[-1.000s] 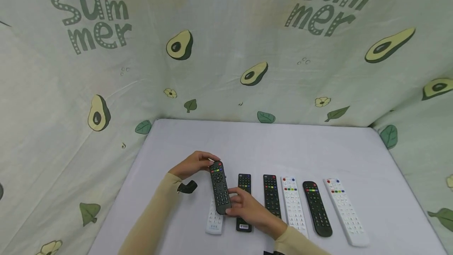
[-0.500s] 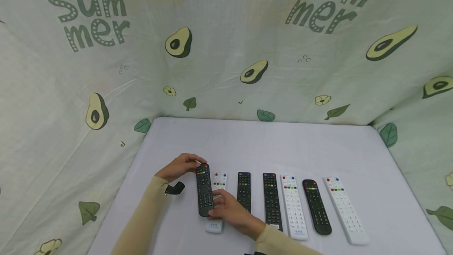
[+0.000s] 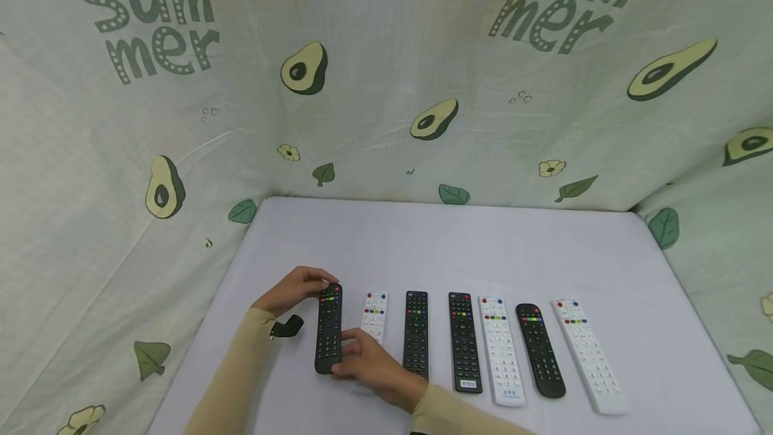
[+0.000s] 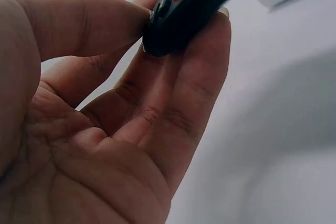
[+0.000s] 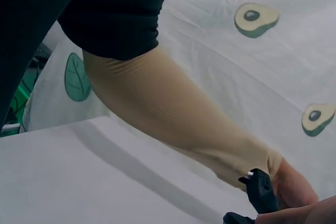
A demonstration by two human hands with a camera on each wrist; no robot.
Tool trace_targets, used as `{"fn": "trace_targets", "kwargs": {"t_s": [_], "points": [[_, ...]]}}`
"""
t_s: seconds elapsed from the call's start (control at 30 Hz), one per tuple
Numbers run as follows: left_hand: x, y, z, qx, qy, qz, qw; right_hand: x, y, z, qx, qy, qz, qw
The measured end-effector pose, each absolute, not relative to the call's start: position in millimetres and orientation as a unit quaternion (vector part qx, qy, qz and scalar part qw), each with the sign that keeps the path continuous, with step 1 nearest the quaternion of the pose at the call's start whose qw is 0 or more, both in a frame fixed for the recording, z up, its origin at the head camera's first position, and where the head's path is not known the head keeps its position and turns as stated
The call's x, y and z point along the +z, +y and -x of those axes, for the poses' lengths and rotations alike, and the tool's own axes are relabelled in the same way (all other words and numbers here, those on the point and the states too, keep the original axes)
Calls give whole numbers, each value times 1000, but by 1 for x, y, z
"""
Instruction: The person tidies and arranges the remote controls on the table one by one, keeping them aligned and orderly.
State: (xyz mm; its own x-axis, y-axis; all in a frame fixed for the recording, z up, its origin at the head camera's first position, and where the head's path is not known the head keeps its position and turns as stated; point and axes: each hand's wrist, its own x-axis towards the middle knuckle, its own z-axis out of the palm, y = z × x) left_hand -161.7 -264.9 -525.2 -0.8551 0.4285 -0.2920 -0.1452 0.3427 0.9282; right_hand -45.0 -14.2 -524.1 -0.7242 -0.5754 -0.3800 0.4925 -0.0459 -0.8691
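Observation:
In the head view, a black remote control (image 3: pixel 329 329) with coloured buttons near its top is held between both hands at the left of a row of remotes. The left hand (image 3: pixel 296 289) pinches its far end; in the left wrist view, the thumb lies on the button side of the remote (image 4: pixel 176 32) and fingertips are behind it. At the near end, the right hand (image 3: pixel 376 366) grips the right side between thumb and fingers. The right hand and wrist partly cover a white remote (image 3: pixel 374 314) and the lower end of a black remote (image 3: pixel 417 327).
Farther right lie a black remote (image 3: pixel 464 341), a white remote (image 3: pixel 502 351), a rounded black remote (image 3: pixel 540 351) and another white remote (image 3: pixel 590 354). They rest on a white table (image 3: pixel 453 247) with patterned cloth (image 3: pixel 362 72) behind. A small black camera (image 3: pixel 287 327) sits on the left wrist.
Both hands have carried the black remote leftward, off the white remote it overlapped, and turned it from a leftward lean to nearly straight. The remotes at the right have stayed put.

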Motion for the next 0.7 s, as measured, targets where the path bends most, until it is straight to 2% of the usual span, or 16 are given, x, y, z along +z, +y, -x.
{"fn": "trace_targets", "kwargs": {"t_s": [0.7], "points": [[-537, -269, 157, 513, 822, -67, 237, -531, -43, 39, -698, 602, 13, 388]]}}
